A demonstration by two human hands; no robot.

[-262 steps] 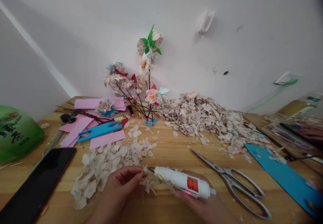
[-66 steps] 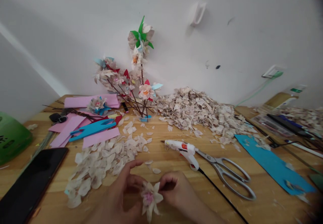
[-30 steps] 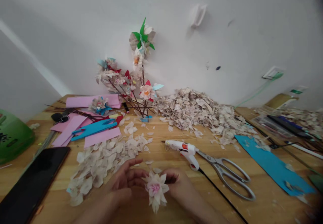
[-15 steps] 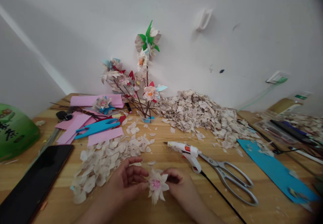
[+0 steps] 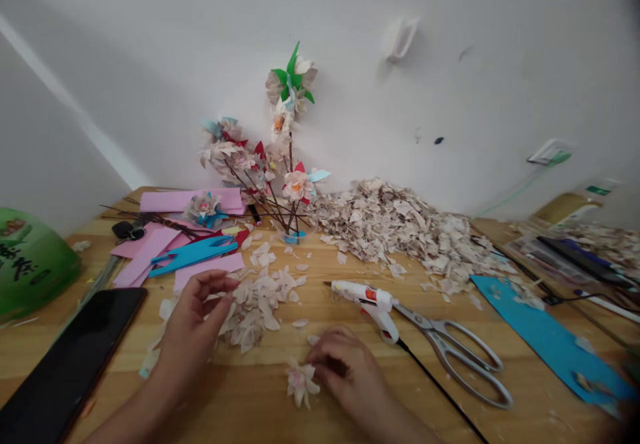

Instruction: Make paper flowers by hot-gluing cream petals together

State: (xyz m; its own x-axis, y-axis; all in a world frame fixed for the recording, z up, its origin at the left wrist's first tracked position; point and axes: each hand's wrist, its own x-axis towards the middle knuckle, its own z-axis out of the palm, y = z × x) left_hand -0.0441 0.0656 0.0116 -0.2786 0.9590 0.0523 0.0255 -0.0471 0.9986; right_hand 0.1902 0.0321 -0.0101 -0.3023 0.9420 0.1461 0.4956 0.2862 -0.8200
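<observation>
A small handmade flower point(image 5: 301, 383) with pale petals and a pinkish centre is held low over the table by my right hand point(image 5: 353, 371), its fingers curled around the back of the bloom. The stem or base is hidden by those fingers. My left hand point(image 5: 197, 317) hovers over the left part of the loose dried petals point(image 5: 255, 314), thumb and fingers apart, and I see nothing between them. To the right of the flower lie a white glue gun point(image 5: 367, 297) and grey-handled scissors point(image 5: 450, 351).
Flower-tipped stems point(image 5: 291, 164) stand against the wall beside a large petal heap point(image 5: 395, 221). Pink paper point(image 5: 193, 199) and a blue cut piece point(image 5: 195, 255) lie left. A phone point(image 5: 70, 364), a green container point(image 5: 33, 264) and a blue sheet point(image 5: 545, 344) flank the work area.
My left hand has let go of the flower's side and moved left and up over the petals. My right hand still has the flower, now slightly lower and turned.
</observation>
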